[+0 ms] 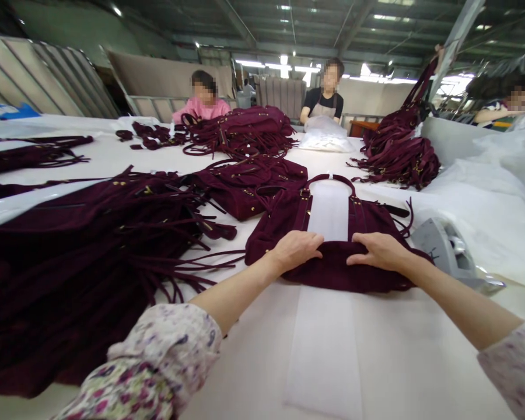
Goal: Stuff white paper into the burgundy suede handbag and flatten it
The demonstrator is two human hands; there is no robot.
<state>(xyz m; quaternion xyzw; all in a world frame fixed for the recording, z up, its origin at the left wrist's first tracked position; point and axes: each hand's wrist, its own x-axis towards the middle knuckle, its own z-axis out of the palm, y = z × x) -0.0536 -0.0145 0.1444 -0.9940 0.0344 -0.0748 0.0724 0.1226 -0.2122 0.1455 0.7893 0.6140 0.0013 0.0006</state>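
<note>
A dark maroon suede handbag [332, 265] lies flat on the white table [254, 361] in front of me. A white foam strip [328, 216] runs over the bag's middle and continues on the table toward me. My left hand [295, 249] rests palm down on the bag's near edge, fingers curled over the fabric. My right hand [378, 251] presses on the same edge to the right, fingers together and bent on the suede. The bag's looped handle [330, 177] points away from me.
A big heap of maroon fringed bags [91, 251] fills the left. More bags [249, 184] lie beyond, with further piles [398, 151] at the right. A grey tool [450, 251] sits right of the bag. Other people [326, 99] work at the table's far side.
</note>
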